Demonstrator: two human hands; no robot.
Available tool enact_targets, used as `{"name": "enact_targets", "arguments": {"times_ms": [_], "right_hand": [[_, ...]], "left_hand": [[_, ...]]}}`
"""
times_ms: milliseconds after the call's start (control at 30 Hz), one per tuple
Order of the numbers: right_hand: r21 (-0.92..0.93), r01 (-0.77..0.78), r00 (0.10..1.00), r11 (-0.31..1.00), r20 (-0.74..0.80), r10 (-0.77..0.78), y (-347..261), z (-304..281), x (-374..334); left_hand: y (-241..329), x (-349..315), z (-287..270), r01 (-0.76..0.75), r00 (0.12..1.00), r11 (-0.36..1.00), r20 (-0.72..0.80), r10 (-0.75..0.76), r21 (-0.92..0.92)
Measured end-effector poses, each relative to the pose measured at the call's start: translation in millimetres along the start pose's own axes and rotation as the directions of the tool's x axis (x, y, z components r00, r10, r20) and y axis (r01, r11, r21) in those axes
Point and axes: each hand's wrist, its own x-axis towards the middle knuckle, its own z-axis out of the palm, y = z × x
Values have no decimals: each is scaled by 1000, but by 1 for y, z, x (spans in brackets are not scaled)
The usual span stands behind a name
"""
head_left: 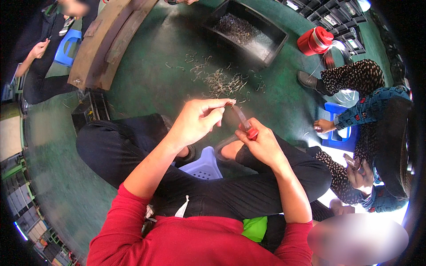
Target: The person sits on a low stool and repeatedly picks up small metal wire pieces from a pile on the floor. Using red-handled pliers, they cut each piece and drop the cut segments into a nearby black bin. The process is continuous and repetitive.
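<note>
In front of my knees, my left hand (198,120) is closed in a pinch, its index finger stretched toward the right. A small piece at those fingertips is too tiny to make out. Wrapped in the fingers of my right hand (265,144) is a knife with a red handle (251,132). The knife's flat grey blade (242,116) points up and to the left, its tip close to the left fingertips; whether they touch I cannot tell. Beyond my hands, a loose heap of thin curly trimmings (224,82) lies on the green floor (151,84).
A black crate (277,48) holding more trimmings stands at the far side, near a red drink jug (315,41). A lilac perforated stool (202,167) sits between my legs. Co-workers sit right and far left, by blue stools (339,141); a wooden bench (95,57) stands left.
</note>
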Motion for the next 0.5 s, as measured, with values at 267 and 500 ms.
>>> {"name": "enact_targets", "arguments": {"times_ms": [267,500], "right_hand": [[-154,-58,996,986,-79,47,1,2,5],[-204,5,981,979,-191,-45,13,11,7]], "left_hand": [[-6,1,16,49,999,978,7,-49,-201],[-12,-1,27,37,997,966,-54,-53,-254]]}}
